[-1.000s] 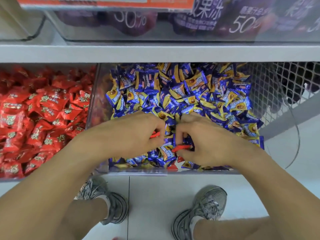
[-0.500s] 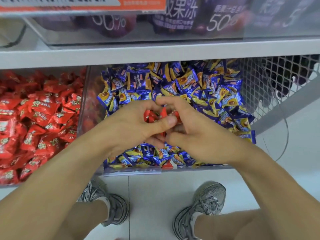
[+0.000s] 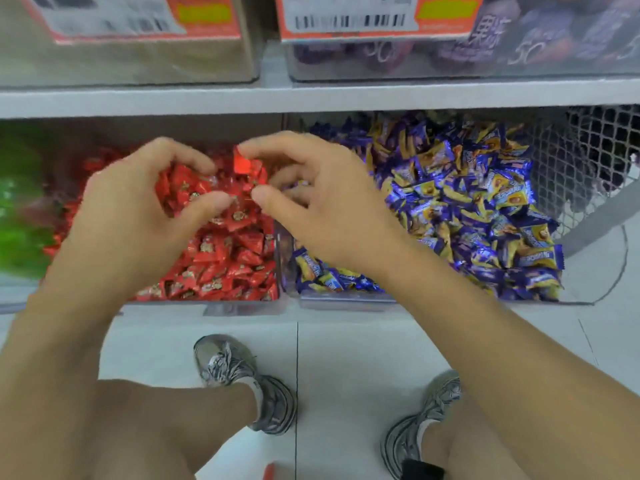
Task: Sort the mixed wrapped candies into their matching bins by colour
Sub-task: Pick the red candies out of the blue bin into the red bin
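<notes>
Red candies (image 3: pixel 225 258) beneath open-fingered hands (image 3: pixel 138 216) (image 3: pixel 325 209); blue candies (image 3: pixel 485 216) in neighbouring bin (image 3: pixel 346 301).

Two hands (image 3: pixel 138 216); two candy bins (image 3: pixel 277 265); two shoes (image 3: pixel 242 379).

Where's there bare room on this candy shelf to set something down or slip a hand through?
Almost none inside. The red candy bin and the blue candy bin are heaped wall to wall, and both hands, left and right, crowd the divider between them. Bare room: the grey ledge right of the blue bin, beside the wire mesh.
</notes>
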The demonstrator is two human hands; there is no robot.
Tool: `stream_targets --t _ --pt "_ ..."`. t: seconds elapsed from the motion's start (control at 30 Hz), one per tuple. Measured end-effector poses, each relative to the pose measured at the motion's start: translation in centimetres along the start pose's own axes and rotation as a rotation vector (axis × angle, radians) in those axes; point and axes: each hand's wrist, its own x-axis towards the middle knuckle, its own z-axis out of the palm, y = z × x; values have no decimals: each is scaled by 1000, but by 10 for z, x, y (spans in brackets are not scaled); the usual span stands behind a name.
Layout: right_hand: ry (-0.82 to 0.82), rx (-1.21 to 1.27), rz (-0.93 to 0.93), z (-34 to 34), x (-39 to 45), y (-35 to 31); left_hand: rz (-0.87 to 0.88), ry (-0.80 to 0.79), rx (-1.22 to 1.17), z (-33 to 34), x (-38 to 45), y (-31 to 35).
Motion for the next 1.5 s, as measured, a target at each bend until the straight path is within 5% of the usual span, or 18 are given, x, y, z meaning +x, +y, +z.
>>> stream_targets --t 0.13,0.27,0.37,0.47,0.57,0.67,0.9,1.17,1.5 --pt "-158 -289 -117 22 5 -4 23 -221 -69 -10 0 -44" --pt "-34 -335 -127 -1 -9 0 21 -276 -128 -22 2 -61" --pt "-66 -459 28 -38 -20 4 66 -145 -123 -23 -4 -48" --pt "-280 -531 271 -73 -33 10 256 -14 -177 -7 -11 -11" --pt "-493 -568 433 -89 -41 22 446 -288 -149 26 -7 35" --pt "-734 -654 423 -85 -47 39 499 -617 118 66 9 71" --pt "-765 -806 360 -83 -59 75 348 -970 416 118 23 97" --pt "-618 -862 202 -101 -53 90 399 -796 475 143 22 95" --pt "-540 -934 392 -154 -64 71 420 -753 275 136 28 87"
